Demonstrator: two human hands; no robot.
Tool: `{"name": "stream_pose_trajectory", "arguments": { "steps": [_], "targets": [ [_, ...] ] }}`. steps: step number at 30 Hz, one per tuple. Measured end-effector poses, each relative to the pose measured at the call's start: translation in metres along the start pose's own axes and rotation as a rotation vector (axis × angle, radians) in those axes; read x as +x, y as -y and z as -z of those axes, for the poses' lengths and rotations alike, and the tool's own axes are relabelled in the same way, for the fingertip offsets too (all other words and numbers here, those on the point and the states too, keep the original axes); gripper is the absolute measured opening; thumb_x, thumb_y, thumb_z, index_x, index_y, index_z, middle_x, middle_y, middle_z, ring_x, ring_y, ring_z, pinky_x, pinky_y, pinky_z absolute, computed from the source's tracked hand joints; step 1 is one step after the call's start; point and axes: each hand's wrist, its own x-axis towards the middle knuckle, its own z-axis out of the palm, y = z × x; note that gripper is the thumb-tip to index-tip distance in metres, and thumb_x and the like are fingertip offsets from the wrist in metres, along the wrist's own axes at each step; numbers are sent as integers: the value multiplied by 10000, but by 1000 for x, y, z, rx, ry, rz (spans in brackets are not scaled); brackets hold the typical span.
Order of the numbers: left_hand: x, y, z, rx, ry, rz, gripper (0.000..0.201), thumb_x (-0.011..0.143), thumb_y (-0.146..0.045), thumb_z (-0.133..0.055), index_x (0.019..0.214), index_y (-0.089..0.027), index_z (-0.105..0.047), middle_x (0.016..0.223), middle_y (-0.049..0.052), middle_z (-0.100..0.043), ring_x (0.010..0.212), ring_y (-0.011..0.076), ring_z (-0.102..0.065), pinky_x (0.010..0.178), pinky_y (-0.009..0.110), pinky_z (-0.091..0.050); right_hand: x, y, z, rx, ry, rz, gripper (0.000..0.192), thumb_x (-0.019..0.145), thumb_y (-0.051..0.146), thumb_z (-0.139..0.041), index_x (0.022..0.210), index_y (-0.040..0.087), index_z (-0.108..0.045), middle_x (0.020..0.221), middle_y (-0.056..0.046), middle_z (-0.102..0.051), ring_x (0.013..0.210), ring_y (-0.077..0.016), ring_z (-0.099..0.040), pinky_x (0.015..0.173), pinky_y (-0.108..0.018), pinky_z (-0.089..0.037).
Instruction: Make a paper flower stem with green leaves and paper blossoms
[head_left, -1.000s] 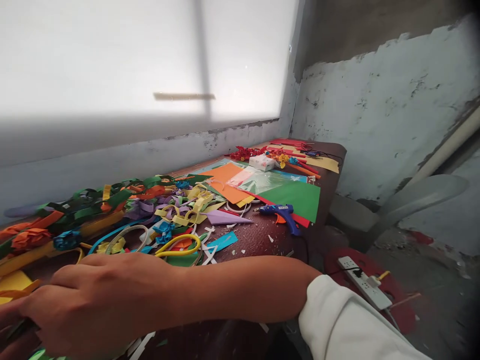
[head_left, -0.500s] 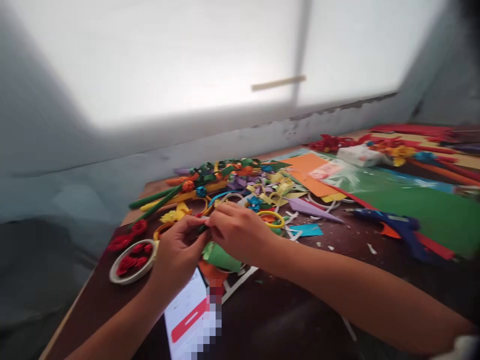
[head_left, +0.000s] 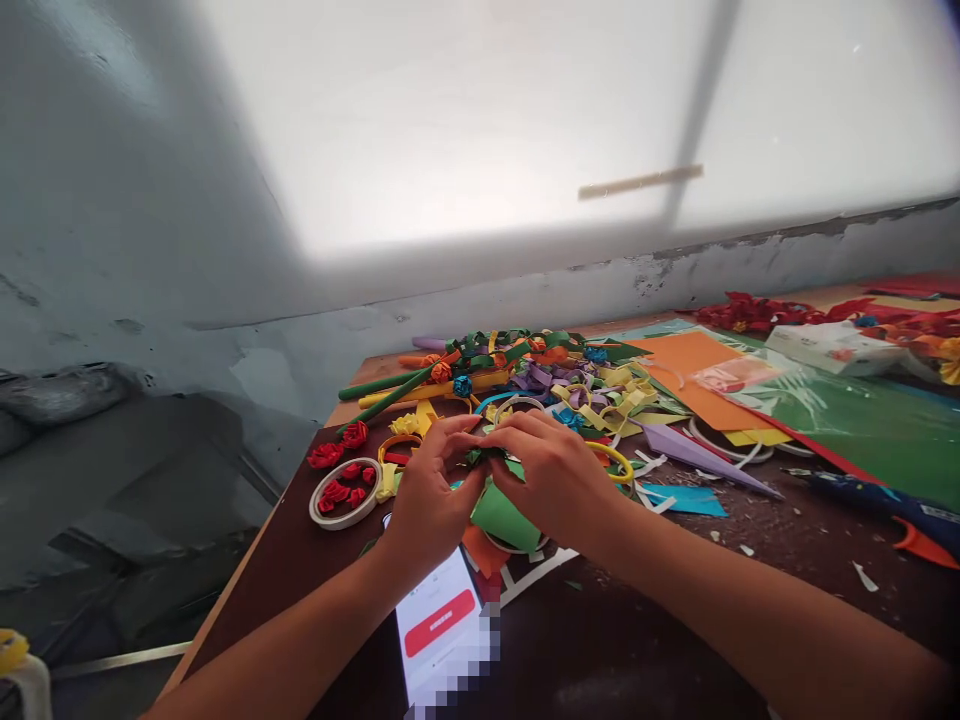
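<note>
My left hand (head_left: pixel 429 490) and my right hand (head_left: pixel 559 470) meet above the table. Between their fingertips they pinch a small dark green piece (head_left: pixel 489 455), mostly covered by the fingers; it looks like paper. Below my hands lie a light green paper piece (head_left: pixel 506 515) and some orange paper (head_left: pixel 486 550). A lit phone (head_left: pixel 442 650) rests under my left forearm. To the left, a white ring (head_left: pixel 330 522) like a tape roll surrounds small red paper flowers (head_left: pixel 336 494), and two more red flowers (head_left: pixel 354 434) lie behind it.
Paper chains (head_left: pixel 544 378), rolled green stems (head_left: pixel 375 387) and a yellow ring (head_left: pixel 619 462) are heaped behind my hands. To the right are a purple paper cone (head_left: pixel 697 460), a blue glue gun (head_left: pixel 885 500), orange sheets (head_left: pixel 694 370) and a tissue pack (head_left: pixel 832 345). The table edge (head_left: pixel 225 590) runs along the left.
The camera has turned left, so the table's things sit further right in the picture. Both hands still pinch the small piece together, with my right fingers now bent lower over it.
</note>
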Motion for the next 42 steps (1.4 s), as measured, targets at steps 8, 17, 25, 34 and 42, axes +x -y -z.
{"name": "stream_pose_trajectory", "arguments": {
  "steps": [8, 17, 25, 34, 42],
  "targets": [
    [1, -12, 0, -32, 4, 57, 199, 808, -224, -712, 989, -142, -706, 990, 86, -760, 915, 220, -730, 817, 317, -579, -3, 0, 4, -26, -49, 49, 168, 931, 104, -619, 990, 149, -769, 869, -64, -757, 798, -215, -682, 716, -328, -551],
    [2, -9, 0, -144, 113, 151, 502, 865, -322, -711, 1318, -115, -641, 1259, 156, -715, 1187, 313, -667, 1006, 423, -545, -1, -7, 2, -59, 14, -94, 161, 891, 104, -663, 938, 206, -777, 884, -59, -777, 829, -217, -714, 750, -316, -538],
    [2, -14, 0, -261, 155, 136, 646, 778, -240, -828, 1382, -163, -612, 1374, 143, -661, 1194, 293, -677, 1066, 420, -535, 9, -9, 13, 366, -17, -438, 59, 840, 158, -696, 877, 200, -679, 764, 3, -723, 675, -151, -690, 634, -259, -537],
    [1, -18, 17, -495, 197, 155, 608, 816, -210, -810, 1392, -251, -619, 1274, 100, -728, 1146, 252, -704, 972, 318, -592, 0, -18, 20, 595, -67, -64, 238, 888, 200, -742, 1121, 244, -725, 1010, -55, -746, 911, -171, -705, 827, -311, -594],
    [2, -17, 23, -478, 362, 219, 493, 801, -184, -819, 1277, -255, -712, 1229, 87, -748, 1114, 241, -716, 955, 304, -588, -2, -24, 22, 640, -35, 60, 272, 874, 273, -775, 1143, 254, -746, 932, -46, -709, 795, -152, -679, 723, -284, -579]
  ]
}}
